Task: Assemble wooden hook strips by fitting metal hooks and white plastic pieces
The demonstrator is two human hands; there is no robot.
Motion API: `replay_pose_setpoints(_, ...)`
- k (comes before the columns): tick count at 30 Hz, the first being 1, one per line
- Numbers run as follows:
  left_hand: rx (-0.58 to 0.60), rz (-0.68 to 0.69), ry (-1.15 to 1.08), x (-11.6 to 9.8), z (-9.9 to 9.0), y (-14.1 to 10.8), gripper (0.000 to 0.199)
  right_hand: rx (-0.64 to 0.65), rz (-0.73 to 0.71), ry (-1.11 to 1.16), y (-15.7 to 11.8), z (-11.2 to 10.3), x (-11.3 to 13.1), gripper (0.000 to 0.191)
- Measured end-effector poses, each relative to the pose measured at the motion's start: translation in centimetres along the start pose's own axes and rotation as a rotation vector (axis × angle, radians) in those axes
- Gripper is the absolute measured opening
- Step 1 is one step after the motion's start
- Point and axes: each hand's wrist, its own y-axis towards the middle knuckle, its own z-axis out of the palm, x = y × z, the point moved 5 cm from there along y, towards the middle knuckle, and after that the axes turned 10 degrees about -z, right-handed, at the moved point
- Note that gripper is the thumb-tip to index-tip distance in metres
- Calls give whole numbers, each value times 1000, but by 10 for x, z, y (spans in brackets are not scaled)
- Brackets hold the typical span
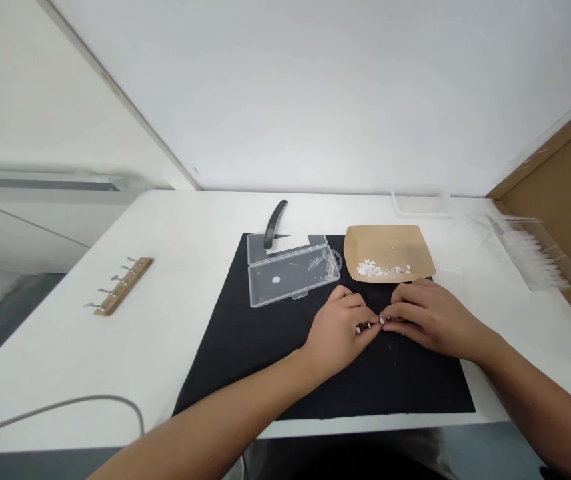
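Observation:
Over the black mat (245, 360), my left hand (338, 327) and my right hand (430, 317) meet fingertip to fingertip. Between them is a small, thin dark piece with tiny white bits (381, 320) on it, largely covered by the fingers. My left thumb and fingers pinch its left part; my right fingers close on the other end. Just beyond my right hand, a brown paper tray (390, 241) holds a heap of small white pieces (373, 269). An open clear plastic case (285, 283) lies beyond my left hand, with small clear pieces (331, 267) at its right end.
A curved black file-like strip (274, 223) and a white card (288, 244) lie across the case's lid. Far left is a wooden strip with metal hooks (124, 287). A clear tray (420, 205) and a clear box of pale sticks (533, 253) stand at right. A grey cable (90, 399) crosses the front left.

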Motion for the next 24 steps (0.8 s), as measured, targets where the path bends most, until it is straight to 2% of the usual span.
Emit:
replay_pose_setpoints(3, 10, -15, -9, 1, 0, 0, 9, -107, 35, -64, -7, -17, -3, 8)
replay_pose_setpoints(8, 21, -58, -14, 3, 0, 0, 6, -412, 370, -338, -40, -64, -31, 3)
replay_pose_setpoints(11, 20, -64, -23, 3, 0, -1, 7, -483, 578, -488, -65, -85, -55, 16)
replay_pose_setpoints(13, 22, -64, -25, 3, -1, -1, 7, -421, 733, -491, -82, -89, -75, 23)
replay_pose_setpoints(15, 24, -64, -25, 2, -1, 0, 7, -287, 813, -441, -94, -84, -92, 24)
replay_pose_setpoints(20, 23, -61, -28, 2, -1, -1, 9, -41, 804, -322, -106, -59, -114, 28)
replay_pose_setpoints(24, 24, -62, -36, 2, -1, -1, 10, 44, 734, -246, -105, -41, -119, 35)
